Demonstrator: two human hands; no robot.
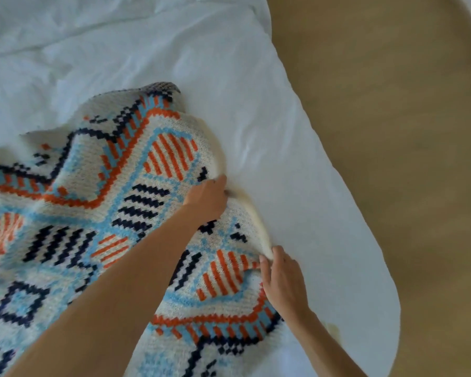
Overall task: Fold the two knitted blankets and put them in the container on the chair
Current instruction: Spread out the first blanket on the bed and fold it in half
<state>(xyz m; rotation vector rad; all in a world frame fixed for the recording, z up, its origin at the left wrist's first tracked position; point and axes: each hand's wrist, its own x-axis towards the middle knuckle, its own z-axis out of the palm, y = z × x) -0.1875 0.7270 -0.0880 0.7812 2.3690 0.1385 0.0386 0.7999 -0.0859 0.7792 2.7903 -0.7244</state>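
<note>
Both my hands are on one cream knitted blanket with an orange, light-blue and navy geometric pattern [74, 213], spread on a rumpled white bed sheet [256, 91]. My left hand [206, 198] has its fingers curled over the blanket's plain cream border [259, 227]. The fingertips are blurred, so I call it a grip but can't see the exact hold. My right hand [282, 278] pinches the same border between thumb and fingers, closer to me than the left hand. The border is lifted a little between the two hands.

The key relation is that the whole blanket lies to the left of both hands and nothing of it lies to their right. The held border runs away from me, from right hand to left hand and on past it. The body of the blanket stretches leftward out of frame, so I can't confirm its true long axis. I judge it to run leftward from the hands.

Likely next move is carrying this border left across the blanket to make a fold. Both hands are equally placed for that. A tan floor [392, 131] lies right of the hands. The second blanket, container and chair are not in view.
</note>
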